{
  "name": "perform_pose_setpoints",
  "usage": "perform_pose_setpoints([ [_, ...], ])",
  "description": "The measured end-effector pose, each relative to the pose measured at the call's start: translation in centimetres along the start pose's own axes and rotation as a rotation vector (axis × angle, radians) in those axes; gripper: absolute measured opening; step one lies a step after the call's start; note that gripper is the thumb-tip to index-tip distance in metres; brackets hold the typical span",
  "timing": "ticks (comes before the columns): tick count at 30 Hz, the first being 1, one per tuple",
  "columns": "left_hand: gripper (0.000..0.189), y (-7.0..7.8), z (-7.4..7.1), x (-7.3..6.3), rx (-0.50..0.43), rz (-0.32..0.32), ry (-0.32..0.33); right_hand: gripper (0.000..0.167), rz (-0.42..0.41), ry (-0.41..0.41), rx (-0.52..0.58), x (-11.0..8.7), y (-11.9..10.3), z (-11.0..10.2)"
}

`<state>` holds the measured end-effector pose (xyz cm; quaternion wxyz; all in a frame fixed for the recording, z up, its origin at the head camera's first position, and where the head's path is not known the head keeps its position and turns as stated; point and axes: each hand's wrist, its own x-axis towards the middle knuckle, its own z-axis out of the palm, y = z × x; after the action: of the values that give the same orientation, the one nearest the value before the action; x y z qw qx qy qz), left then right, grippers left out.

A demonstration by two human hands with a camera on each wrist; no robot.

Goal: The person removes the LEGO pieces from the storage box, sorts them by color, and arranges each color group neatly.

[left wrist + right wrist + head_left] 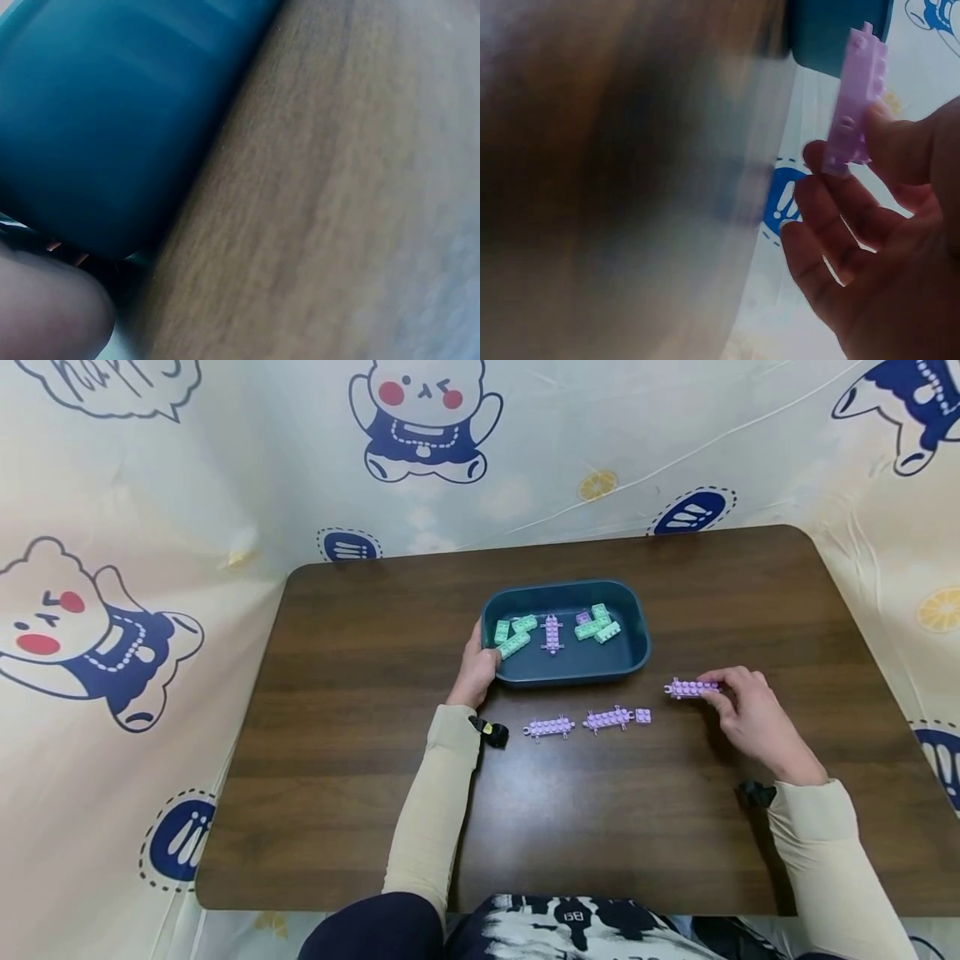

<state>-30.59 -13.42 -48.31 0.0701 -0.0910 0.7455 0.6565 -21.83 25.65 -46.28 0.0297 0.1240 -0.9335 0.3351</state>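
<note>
My left hand (474, 672) grips the left end of a dark teal tray (573, 674), its thumb over the near corner. In the left wrist view, the tray's outer wall (112, 112) and a fingertip (52, 307) show close up. To the right of the tray, my right hand (757, 718) pinches a studded purple toy brick piece (688, 688) between thumb and forefinger. The right wrist view shows this purple brick piece (856, 101) lengthwise, with small pegs sticking out; the other fingers are spread loosely below it.
Inside the tray lie several green bricks (514, 645) and a purple brick piece (552, 635) with side pegs. Two similar purple pieces, one left (550, 727) and one right (608, 719), lie in front of it, beside a small square purple brick (642, 716). All stand on a brown wooden table (360, 693).
</note>
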Motion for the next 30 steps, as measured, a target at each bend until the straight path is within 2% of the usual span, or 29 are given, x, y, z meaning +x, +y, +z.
perform_pose_setpoints([
  [9,0.09,0.2,0.0,-0.1,0.009,-0.028,-0.001,0.017,0.009,-0.076,0.008,-0.4,0.5,1.2],
  [20,0.091,0.3,0.0,-0.1,0.003,-0.018,0.005,0.02,0.033,-0.146,0.001,-0.4,0.5,0.9],
  [30,0.091,0.2,0.1,0.0,0.015,-0.007,0.002,0.017,0.01,-0.157,-0.008,-0.6,0.6,0.8],
])
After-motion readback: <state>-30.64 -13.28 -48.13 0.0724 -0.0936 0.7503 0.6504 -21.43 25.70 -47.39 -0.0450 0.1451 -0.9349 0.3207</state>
